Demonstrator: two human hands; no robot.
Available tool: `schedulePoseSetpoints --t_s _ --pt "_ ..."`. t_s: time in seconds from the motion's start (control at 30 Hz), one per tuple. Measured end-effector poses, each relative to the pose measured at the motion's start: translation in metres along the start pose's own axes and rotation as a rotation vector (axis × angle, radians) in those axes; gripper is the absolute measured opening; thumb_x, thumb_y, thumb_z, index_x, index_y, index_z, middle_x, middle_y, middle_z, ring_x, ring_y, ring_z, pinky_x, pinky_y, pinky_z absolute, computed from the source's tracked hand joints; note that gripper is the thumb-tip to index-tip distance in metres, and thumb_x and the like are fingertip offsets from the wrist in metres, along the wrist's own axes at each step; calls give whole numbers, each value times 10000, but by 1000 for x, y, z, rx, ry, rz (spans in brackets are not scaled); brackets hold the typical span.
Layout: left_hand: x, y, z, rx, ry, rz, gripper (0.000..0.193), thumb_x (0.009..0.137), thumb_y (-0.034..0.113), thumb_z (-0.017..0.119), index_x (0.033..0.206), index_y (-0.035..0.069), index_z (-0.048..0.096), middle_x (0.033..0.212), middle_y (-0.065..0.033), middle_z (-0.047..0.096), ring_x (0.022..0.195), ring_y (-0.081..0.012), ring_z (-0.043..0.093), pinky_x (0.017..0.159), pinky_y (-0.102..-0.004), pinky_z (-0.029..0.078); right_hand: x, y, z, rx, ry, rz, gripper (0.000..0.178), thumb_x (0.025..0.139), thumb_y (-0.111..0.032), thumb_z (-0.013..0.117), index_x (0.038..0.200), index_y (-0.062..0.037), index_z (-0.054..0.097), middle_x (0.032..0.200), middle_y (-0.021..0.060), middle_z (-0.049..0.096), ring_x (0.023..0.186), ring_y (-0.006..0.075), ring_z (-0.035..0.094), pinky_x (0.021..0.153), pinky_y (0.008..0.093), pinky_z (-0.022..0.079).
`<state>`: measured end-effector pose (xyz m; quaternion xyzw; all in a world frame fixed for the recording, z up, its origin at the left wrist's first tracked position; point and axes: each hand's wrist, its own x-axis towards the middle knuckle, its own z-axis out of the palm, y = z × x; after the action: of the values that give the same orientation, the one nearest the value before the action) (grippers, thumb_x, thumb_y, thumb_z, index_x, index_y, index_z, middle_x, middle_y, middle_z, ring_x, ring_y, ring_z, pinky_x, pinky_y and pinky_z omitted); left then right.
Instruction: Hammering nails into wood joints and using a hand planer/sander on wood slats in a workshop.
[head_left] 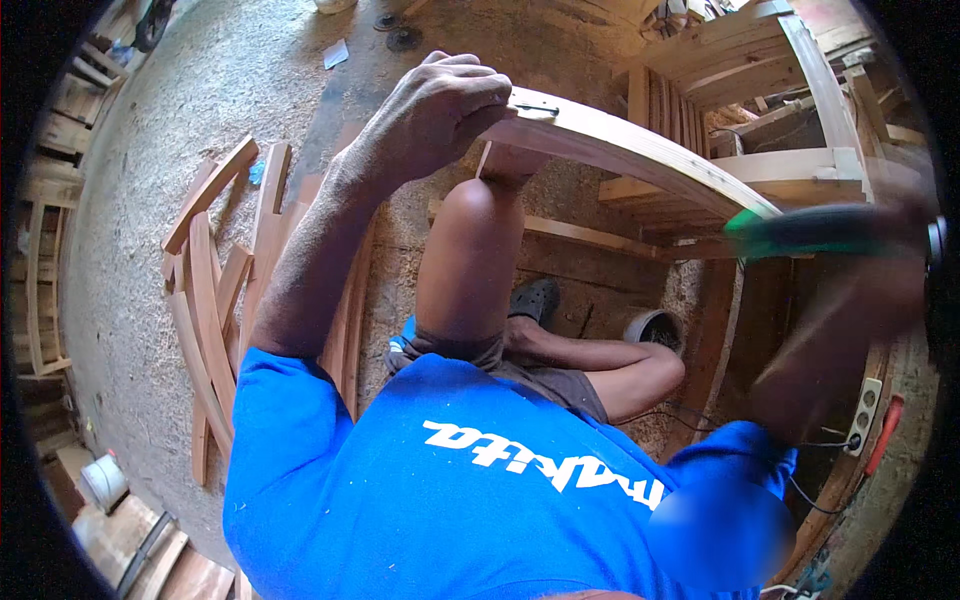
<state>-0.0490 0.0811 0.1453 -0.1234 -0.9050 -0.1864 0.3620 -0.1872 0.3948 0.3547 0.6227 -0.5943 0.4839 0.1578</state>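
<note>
The long curved board point(650, 143) of pale wood looks stiff and dry, probably light enough for one hand to steady yet long enough to swing if only an end is gripped. Bare wood like this should not be very slippery, though fine dust could loosen the hold, and its edges may be sharp or splintery; it seems unlikely to break under ordinary handling. The best places to take hold are likely the two ends, or the middle for balance — with fingers kept off the dark mark near the left end, which may be a slot or a fitting. The board stretches between the person's hands, slanting down to the right above the raised knee point(480, 215); whether it touches the knee is hard to tell. The left hand point(440, 110) sits at its upper left end, fingers curled over and pinching the wood. The right hand point(905, 225) is at the far right, beyond the other end, behind a black-and-green tool point(815, 232) whose tip is right by that end — motion blur hides how its fingers close, and whether tool and wood touch cannot be told.
</note>
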Motion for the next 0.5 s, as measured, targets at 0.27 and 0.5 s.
schedulePoseSetpoints --t_s 0.27,0.5 --pt "5 6 -3 27 -12 29 160 939 164 685 869 27 643 842 -125 664 823 -291 655 730 -393 516 -99 -8 30 -4 -38 809 483 1067 -241 516 1511 -105 383 827 80 569 467 35 453 392 185 352" --pt "27 31 59 198 200 -230 194 1016 208 573 904 57 528 715 -116 605 576 -288 619 557 -429 523 -132 -22 -11 171 253 790 472 1083 -263 479 1514 -107 365 751 45 504 445 79 445 394 217 390"
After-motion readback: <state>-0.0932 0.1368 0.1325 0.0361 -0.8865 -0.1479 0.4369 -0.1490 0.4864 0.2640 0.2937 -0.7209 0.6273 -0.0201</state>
